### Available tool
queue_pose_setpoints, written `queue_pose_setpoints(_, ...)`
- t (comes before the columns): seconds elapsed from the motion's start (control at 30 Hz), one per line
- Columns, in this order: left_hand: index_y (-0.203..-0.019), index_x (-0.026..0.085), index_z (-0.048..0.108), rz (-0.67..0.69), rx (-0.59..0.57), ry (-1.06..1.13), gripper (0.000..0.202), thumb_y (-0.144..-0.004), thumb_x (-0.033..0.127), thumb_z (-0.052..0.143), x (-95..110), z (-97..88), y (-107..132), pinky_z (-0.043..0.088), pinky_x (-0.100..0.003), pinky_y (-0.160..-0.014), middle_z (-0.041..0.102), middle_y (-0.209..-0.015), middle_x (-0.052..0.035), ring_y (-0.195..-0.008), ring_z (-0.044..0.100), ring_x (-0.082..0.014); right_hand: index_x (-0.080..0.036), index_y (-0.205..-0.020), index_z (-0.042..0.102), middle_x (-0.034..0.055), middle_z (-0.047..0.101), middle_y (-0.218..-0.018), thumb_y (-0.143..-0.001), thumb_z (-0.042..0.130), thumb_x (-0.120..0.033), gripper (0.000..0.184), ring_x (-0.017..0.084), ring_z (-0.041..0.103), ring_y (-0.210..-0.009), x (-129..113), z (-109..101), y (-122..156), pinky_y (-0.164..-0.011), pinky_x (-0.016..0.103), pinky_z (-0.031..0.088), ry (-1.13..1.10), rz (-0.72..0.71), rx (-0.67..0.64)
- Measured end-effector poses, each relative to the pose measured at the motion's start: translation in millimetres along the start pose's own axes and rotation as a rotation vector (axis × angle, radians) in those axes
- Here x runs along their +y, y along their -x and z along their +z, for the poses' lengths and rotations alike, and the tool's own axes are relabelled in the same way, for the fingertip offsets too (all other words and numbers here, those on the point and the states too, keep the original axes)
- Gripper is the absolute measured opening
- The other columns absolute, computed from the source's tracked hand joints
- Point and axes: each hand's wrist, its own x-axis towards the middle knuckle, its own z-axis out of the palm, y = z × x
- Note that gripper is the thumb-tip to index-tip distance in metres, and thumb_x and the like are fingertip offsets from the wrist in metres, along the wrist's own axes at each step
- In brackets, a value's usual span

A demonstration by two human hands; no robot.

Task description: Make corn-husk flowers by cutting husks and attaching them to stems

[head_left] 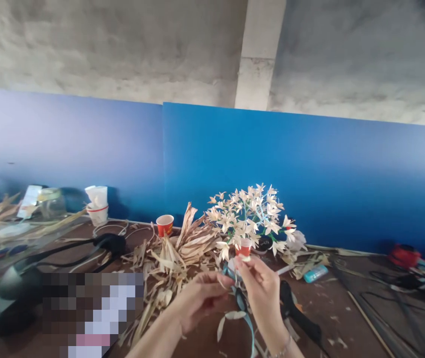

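Note:
My left hand is closed in a pinch near the middle of the table; what its fingertips hold is too small to make out. Close beside it, my right hand pinches a small pale piece between thumb and fingers. A light blue ribbon curls on the table below the hands. Just beyond them stands a bunch of cream-white flowers, with a red paper cup at its base. Dried corn husks lie in a heap to the left of the hands.
A black-handled tool lies right of my right hand, near a turquoise packet. Another red cup, a white cup and a glass jar stand farther left. A blue panel borders the table's back. Cables lie at right.

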Motion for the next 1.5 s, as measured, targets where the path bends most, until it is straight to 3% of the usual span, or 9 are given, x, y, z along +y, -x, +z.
queue_pose_setpoints(0.27, -0.080, 0.012, 0.065, 0.013, -0.048, 0.254, 0.024, -0.059, 0.019, 0.074, -35.6, 0.0, -7.8, 0.025, -0.013, -0.043, 0.055, -0.061, 0.0010, -0.046, 0.039, -0.0014, -0.018, -0.086, 0.063, 0.0064, 0.066, -0.081, -0.079, 0.054, -0.013, 0.013, 0.017, 0.062, -0.071, 17.9, -9.2, 26.8, -0.062, 0.025, 0.050, 0.107, -0.319, 0.177)
queue_pose_setpoints(0.43, -0.069, 0.013, 0.063, 0.206, 0.130, 0.138, 0.022, -0.065, 0.034, 0.070, -32.3, -6.5, -6.7, 0.022, -0.015, -0.041, 0.043, -0.052, 0.0053, -0.043, 0.032, -0.0021, -0.023, -0.096, 0.061, 0.0073, 0.064, -0.084, -0.077, 0.050, -0.005, 0.028, 0.019, 0.061, -0.077, 17.9, -8.8, 32.3, -0.067, 0.031, 0.050, 0.168, -0.495, -0.025)
queue_pose_setpoints(0.63, -0.067, 0.011, 0.063, 0.025, 0.006, 0.198, 0.021, -0.064, 0.030, 0.070, -32.8, -11.6, -6.8, 0.023, -0.016, -0.042, 0.044, -0.051, 0.0040, -0.043, 0.033, -0.0029, -0.021, -0.096, 0.060, 0.0072, 0.057, -0.081, -0.079, 0.047, -0.009, 0.025, 0.018, 0.056, -0.077, 24.3, 0.0, 42.6, -0.068, 0.031, 0.048, 0.313, -0.492, -0.326)
queue_pose_setpoints(0.73, -0.059, 0.011, 0.060, 0.045, -0.038, 0.004, 0.019, -0.066, 0.027, 0.066, -35.2, -21.5, -12.3, 0.015, -0.017, -0.039, 0.036, -0.044, 0.0069, -0.039, 0.021, -0.0023, -0.022, -0.098, 0.057, 0.0104, 0.056, -0.102, -0.080, 0.046, -0.009, 0.024, 0.019, 0.056, -0.085, 22.7, 0.3, 44.0, -0.072, 0.031, 0.047, 0.360, -0.515, -0.357)
queue_pose_setpoints(0.83, -0.054, 0.012, 0.058, 0.142, -0.032, -0.310, 0.012, -0.064, 0.019, 0.062, -36.1, -28.5, -16.4, 0.021, -0.019, -0.042, 0.041, -0.044, 0.0053, -0.041, 0.030, -0.0050, -0.021, -0.093, 0.055, 0.0110, 0.053, -0.117, -0.082, 0.044, -0.010, 0.019, 0.020, 0.055, -0.094, 19.4, 0.0, 41.4, -0.081, 0.033, 0.044, 0.413, -0.533, -0.389)
queue_pose_setpoints(1.07, -0.065, 0.018, 0.063, 0.603, 0.271, -1.007, 0.012, -0.070, 0.016, 0.052, -26.2, -20.0, -8.3, 0.037, -0.024, -0.056, 0.059, -0.061, -0.0019, -0.058, 0.052, -0.0147, -0.019, -0.072, 0.048, 0.0016, 0.052, -0.064, -0.089, 0.034, -0.020, 0.023, 0.014, 0.049, -0.059, 36.2, 8.3, 37.3, -0.056, 0.024, 0.038, 0.423, -0.170, -0.282)
queue_pose_setpoints(1.2, -0.080, 0.021, 0.062, 0.858, 0.198, -1.096, 0.018, -0.075, 0.013, 0.047, -25.1, -16.2, -1.5, 0.043, -0.029, -0.076, 0.060, -0.102, -0.0102, -0.089, 0.057, -0.0207, -0.019, -0.066, 0.042, -0.0047, 0.036, -0.056, -0.088, 0.039, -0.033, 0.026, 0.009, 0.034, -0.049, 44.5, 11.4, 36.7, -0.046, 0.021, 0.029, 0.130, 0.117, -0.248)
queue_pose_setpoints(1.33, -0.088, 0.022, 0.060, 0.887, 0.052, -1.102, 0.023, -0.078, 0.011, 0.042, -26.7, -18.4, 1.7, 0.037, -0.033, -0.091, 0.054, -0.117, -0.0112, -0.110, 0.048, -0.0228, -0.018, -0.062, 0.040, -0.0061, 0.031, -0.055, -0.082, 0.045, -0.047, 0.035, 0.007, 0.029, -0.049, 41.4, 7.3, 31.0, -0.044, 0.019, 0.025, -0.179, 0.360, -0.420)
queue_pose_setpoints(1.5, -0.088, 0.023, 0.060, 0.790, 0.079, -1.061, 0.019, -0.079, 0.016, 0.045, -29.2, -19.5, 0.6, 0.042, -0.027, -0.072, 0.065, -0.084, -0.0069, -0.078, 0.060, -0.0194, -0.017, -0.063, 0.048, -0.0051, 0.038, -0.052, -0.080, 0.048, -0.043, 0.031, 0.008, 0.034, -0.048, 34.2, -0.4, 26.4, -0.046, 0.020, 0.027, -0.125, 0.310, -0.453)
